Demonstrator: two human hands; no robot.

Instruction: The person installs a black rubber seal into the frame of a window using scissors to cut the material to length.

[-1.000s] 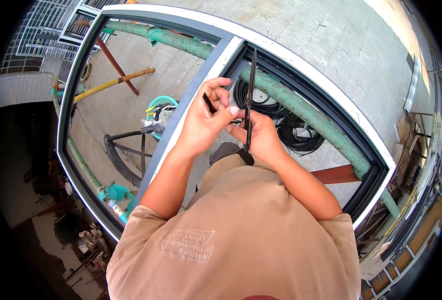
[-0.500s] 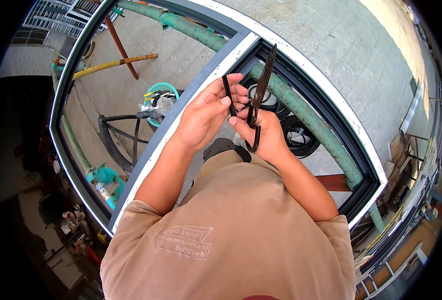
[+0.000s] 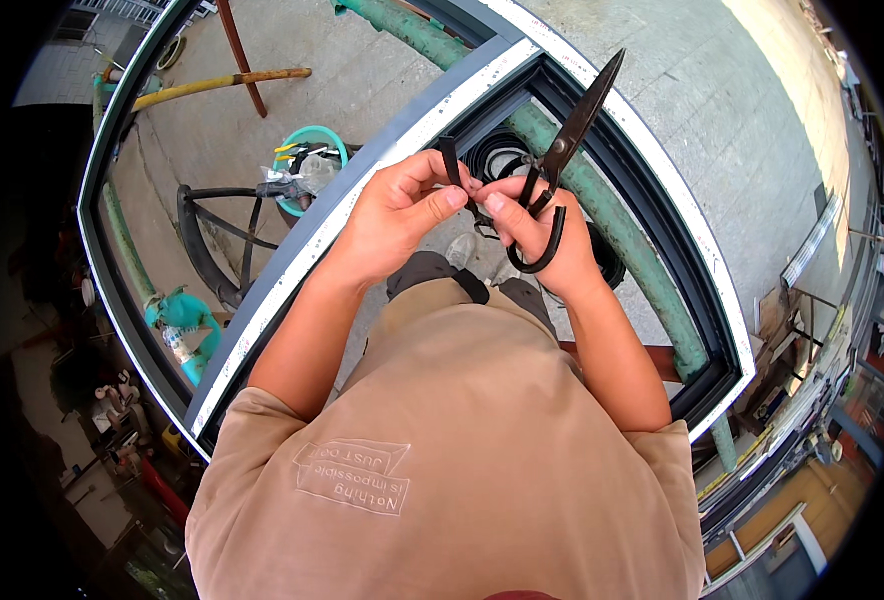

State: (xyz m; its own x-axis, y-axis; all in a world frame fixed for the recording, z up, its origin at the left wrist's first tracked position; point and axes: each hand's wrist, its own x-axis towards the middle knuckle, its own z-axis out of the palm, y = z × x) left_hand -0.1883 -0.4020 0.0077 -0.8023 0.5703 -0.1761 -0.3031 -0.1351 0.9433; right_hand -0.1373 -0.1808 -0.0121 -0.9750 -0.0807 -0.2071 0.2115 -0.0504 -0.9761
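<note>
My left hand (image 3: 397, 215) is closed, pinching a short black strip (image 3: 449, 158), likely rubber seal, between thumb and fingers. My right hand (image 3: 557, 240) has a pair of large dark scissors (image 3: 580, 120) hooked in it. Their blades lie together and point up and to the right, and a handle loop hangs by the palm. Thumb and forefinger of that hand meet the strip's lower end, close to the left fingertips. Both hands are above a window frame (image 3: 372, 190) with a white and dark grey profile.
Green pipes (image 3: 652, 255) run beneath the frame. Through its openings show a coil of black strip (image 3: 487, 155), a teal bucket (image 3: 337, 140) with tools and plastic bags, and a yellow pole (image 3: 217, 88). Boards and metal profiles (image 3: 812, 240) lie along the right side.
The scissors have swung over to the right, blades farther from the strip. My right thumb and forefinger have come to the strip's lower end. The whole view has shifted slightly.
</note>
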